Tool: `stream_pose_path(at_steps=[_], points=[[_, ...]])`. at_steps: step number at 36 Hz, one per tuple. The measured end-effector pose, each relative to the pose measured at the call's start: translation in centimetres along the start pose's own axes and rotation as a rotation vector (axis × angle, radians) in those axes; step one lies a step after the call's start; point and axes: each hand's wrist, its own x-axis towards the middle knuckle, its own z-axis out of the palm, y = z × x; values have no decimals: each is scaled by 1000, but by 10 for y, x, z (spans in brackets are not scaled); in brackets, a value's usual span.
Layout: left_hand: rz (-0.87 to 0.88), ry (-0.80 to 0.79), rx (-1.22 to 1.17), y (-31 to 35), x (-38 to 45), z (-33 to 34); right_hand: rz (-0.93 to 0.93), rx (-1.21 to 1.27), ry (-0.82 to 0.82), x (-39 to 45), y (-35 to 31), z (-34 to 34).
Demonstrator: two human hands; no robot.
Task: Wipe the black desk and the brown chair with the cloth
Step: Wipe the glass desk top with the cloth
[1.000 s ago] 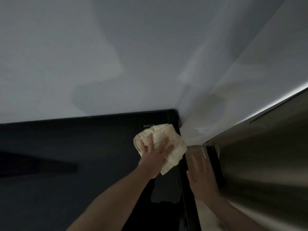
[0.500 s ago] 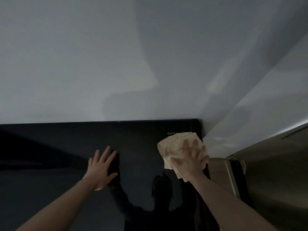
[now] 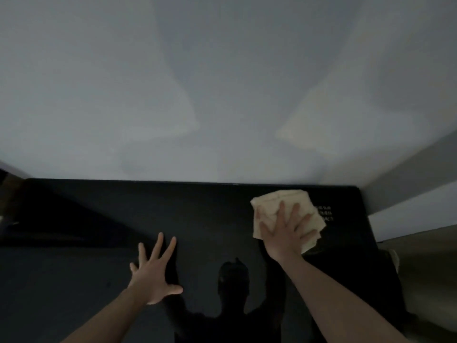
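Cloth (image 3: 279, 206) under flat right hand (image 3: 284, 233) may bunch, skipping counter (image 3: 197, 206) patches; left hand (image 3: 153, 276) splayed, empty.

Left hand (image 3: 154, 280) and right hand (image 3: 284, 235) outstretched, fingers spread flat.

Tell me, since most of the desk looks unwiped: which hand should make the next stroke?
Right hand: it presses flat on the cloth on the black desk. The left hand is bare.
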Motion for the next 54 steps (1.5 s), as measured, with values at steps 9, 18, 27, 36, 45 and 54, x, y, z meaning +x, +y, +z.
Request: stream_pose_path(at_steps=[9, 18, 27, 36, 45, 54], points=[[-1, -15, 52, 1, 2, -8, -18, -91, -40, -17, 21, -1], [-4, -22, 50, 4, 3, -10, 111, -119, -17, 0, 91, -42], [-33, -39, 49, 5, 13, -9, 235, 65, 121, 47, 104, -56], [-39, -46, 70, 4, 14, -12, 229, 74, 105, 30, 49, -24], [37, -41, 128, -7, 13, -18, 62, 4, 0, -27, -98, 44], [238, 39, 282, -117, 13, -71, 130, 19, -44, -68, -140, 64]])
